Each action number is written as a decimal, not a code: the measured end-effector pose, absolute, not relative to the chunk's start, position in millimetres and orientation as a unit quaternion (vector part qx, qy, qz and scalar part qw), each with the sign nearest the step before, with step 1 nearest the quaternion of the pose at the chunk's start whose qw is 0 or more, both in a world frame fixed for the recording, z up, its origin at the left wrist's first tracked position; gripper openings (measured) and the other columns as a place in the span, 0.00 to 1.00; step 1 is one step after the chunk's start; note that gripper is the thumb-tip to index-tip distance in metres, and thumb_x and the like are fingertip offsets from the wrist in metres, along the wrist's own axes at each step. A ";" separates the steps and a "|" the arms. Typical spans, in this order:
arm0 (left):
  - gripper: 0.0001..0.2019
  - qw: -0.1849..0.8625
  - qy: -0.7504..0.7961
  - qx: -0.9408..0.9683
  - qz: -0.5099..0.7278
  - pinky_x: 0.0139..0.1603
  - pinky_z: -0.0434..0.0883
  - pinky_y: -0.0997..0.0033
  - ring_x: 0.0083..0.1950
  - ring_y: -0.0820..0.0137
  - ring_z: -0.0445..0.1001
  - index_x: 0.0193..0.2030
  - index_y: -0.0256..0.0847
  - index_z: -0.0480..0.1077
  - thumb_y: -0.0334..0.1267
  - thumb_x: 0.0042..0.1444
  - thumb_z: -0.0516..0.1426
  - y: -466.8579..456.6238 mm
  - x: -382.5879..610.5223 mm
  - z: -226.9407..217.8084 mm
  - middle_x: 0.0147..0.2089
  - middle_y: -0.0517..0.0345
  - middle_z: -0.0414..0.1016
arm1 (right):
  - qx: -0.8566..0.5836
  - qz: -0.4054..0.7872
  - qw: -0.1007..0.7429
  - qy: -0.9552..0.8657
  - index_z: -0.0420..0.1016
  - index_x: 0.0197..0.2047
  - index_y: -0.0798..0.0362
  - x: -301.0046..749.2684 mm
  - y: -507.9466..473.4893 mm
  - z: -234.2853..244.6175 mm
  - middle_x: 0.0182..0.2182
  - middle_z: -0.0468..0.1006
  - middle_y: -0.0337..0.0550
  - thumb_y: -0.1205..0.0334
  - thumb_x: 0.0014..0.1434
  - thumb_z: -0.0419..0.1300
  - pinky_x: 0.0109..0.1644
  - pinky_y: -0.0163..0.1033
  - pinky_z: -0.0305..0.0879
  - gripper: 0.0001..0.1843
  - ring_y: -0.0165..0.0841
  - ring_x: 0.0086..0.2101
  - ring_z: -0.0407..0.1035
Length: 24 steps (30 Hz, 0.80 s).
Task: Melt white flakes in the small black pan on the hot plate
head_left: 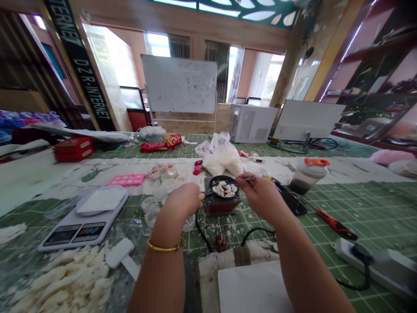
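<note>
Small black pan [223, 182], round and shallow, holding a loose heap of white waxy chunks [224, 189]. Pan sits on a compact red-and-dark heater base [222, 204], centre of the green gridded mat [342, 200], with a black cord running from the base toward the near edge. Pan handle, pale wooden tip visible, points left.

Left hand [182, 201]: closed in a fist around the pan handle, just left of the pan and touching it by the handle only. Gold bangle [164, 248] on that wrist.

Right hand [260, 195]: fingers pinched shut on a thin blue-tipped stirring stick [233, 183], which reaches left over the pan rim into the white chunks. Hand sits just right of the pan, slightly above it.

The pan lies between the two hands.

Surroundings: white kitchen scale [81, 217] at left; pile of white flakes [61, 278] at near left; pink mould [127, 179] far left of the pan; clear bag of white material [221, 156] just beyond the pan; jar with orange lid [308, 174] to the right; red-handled cutter [335, 224] and power strip [378, 261] at near right.
</note>
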<state>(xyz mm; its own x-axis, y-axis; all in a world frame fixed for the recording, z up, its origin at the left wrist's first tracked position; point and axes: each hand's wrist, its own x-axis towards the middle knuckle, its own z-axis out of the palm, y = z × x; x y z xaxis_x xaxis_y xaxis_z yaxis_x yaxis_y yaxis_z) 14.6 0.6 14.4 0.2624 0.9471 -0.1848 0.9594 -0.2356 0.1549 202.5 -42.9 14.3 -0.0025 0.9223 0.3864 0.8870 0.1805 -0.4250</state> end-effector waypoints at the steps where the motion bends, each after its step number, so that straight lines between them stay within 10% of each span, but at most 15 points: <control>1: 0.08 0.117 0.605 0.787 -0.026 0.27 0.63 0.72 0.33 0.64 0.74 0.33 0.39 0.72 0.38 0.46 0.55 0.6 14.5 14.4 0.38 0.48 0.76 | -0.628 0.039 0.311 -0.712 0.72 0.37 0.51 202.2 -43.3 14.3 0.28 0.77 0.41 0.56 0.60 0.47 0.34 0.34 0.57 0.14 0.33 0.31 0.70; 24: 0.10 0.114 0.609 0.784 -0.035 0.28 0.63 0.72 0.34 0.64 0.73 0.35 0.39 0.72 0.39 0.46 0.54 -0.7 16.2 16.9 0.39 0.48 0.76 | -0.653 0.055 0.263 -0.708 0.73 0.31 0.52 218.5 -45.1 20.0 0.29 0.77 0.42 0.56 0.59 0.48 0.35 0.35 0.55 0.15 0.33 0.31 0.69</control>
